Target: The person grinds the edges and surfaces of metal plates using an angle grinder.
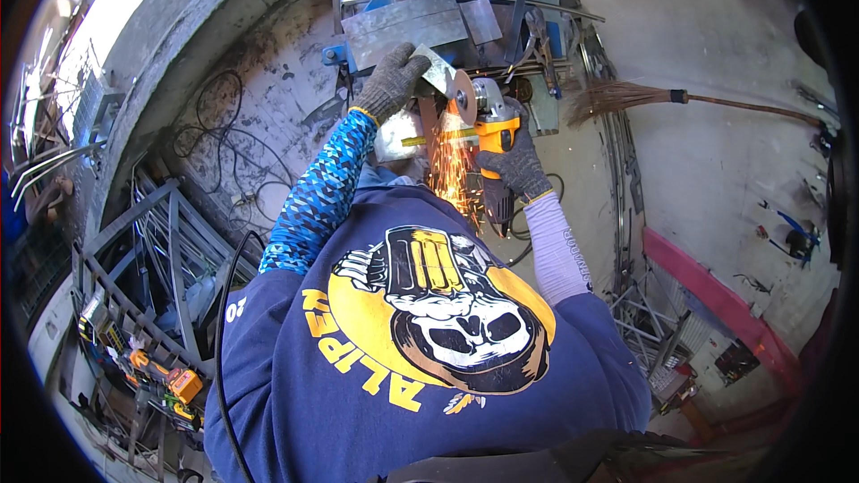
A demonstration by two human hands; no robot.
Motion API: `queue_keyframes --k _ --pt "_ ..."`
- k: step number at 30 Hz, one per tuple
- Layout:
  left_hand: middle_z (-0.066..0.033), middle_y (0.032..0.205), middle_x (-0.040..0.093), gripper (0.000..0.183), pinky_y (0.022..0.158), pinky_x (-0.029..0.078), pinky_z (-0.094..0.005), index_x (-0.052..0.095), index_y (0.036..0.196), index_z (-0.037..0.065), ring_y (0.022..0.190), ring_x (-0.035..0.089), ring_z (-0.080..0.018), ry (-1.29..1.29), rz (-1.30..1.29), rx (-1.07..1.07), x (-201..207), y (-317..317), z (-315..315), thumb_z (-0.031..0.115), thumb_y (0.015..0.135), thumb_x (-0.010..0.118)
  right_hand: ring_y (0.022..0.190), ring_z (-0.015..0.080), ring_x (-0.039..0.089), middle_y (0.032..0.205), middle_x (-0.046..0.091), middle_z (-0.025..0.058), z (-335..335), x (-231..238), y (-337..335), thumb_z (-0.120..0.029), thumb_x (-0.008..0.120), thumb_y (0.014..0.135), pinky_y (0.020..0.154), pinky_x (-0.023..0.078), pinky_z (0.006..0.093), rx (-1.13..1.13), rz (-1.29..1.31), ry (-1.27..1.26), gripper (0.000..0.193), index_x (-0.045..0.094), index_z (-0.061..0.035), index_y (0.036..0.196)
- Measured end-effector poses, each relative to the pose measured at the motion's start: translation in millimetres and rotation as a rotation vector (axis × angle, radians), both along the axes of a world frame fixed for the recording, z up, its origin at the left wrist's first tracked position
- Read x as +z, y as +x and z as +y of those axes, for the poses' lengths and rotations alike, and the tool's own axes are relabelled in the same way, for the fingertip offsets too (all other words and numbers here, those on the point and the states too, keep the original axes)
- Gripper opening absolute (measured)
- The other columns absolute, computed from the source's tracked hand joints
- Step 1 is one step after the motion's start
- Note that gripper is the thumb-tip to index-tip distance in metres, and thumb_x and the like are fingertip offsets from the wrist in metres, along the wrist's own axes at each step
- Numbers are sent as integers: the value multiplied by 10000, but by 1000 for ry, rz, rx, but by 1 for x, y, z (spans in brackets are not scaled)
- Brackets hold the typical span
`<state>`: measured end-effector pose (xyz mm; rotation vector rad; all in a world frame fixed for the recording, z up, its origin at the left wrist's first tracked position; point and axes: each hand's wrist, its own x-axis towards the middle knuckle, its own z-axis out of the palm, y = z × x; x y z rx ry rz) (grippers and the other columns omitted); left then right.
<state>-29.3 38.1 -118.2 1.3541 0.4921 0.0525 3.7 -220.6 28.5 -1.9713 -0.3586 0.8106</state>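
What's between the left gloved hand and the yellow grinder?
Between the left hand and the grinder, the head view shows a metal piece, then the grinder's round disc.

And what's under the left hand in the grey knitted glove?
The left hand covers one edge of a small, flat, silvery metal plate; the rest shows, reaching toward a thin, round, brownish disc. Whatever lies beneath the palm is covered and can't be seen.

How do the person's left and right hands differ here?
The left hand holds a small metal piece; the right hand grips an orange-yellow grinder. The left sleeve is patterned blue; the right sleeve is pale. Both hands wear grey gloves.
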Motion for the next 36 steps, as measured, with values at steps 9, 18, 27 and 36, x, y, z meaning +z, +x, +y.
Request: queue_keyframes --k 9,18,27,36 --pt "-270 1121 652 431 914 487 -384 591 1187 -69 1032 644 -355 14 -17 -13 6 -1 1 295 957 573 1169 261 556 1308 523 138 0 2 1 -95 906 609 1013 492 387 -27 71 14 1077 253 -144 1464" --pt "-251 1094 661 410 896 494 -380 594 1165 -59 1011 651 -328 -7 4 -34 6 0 -1 295 960 572 1179 275 549 1327 509 139 0 -1 3 -90 917 594 1033 481 396 -4 15 27 1104 246 -160 1468" --pt "-236 1065 663 389 872 498 -376 601 1138 -54 978 649 -313 -50 15 -51 15 -1 2 290 958 576 1160 271 561 1295 533 126 5 4 2 -41 884 582 1021 492 395 -1 -21 -7 1107 239 -163 1474" --pt "-236 1116 660 446 892 498 -362 575 1222 -65 1006 647 -301 -62 53 -46 12 -2 2 297 962 580 1158 266 561 1292 531 127 10 10 3 -51 857 614 1026 489 395 -5 21 -18 1059 238 -145 1467"
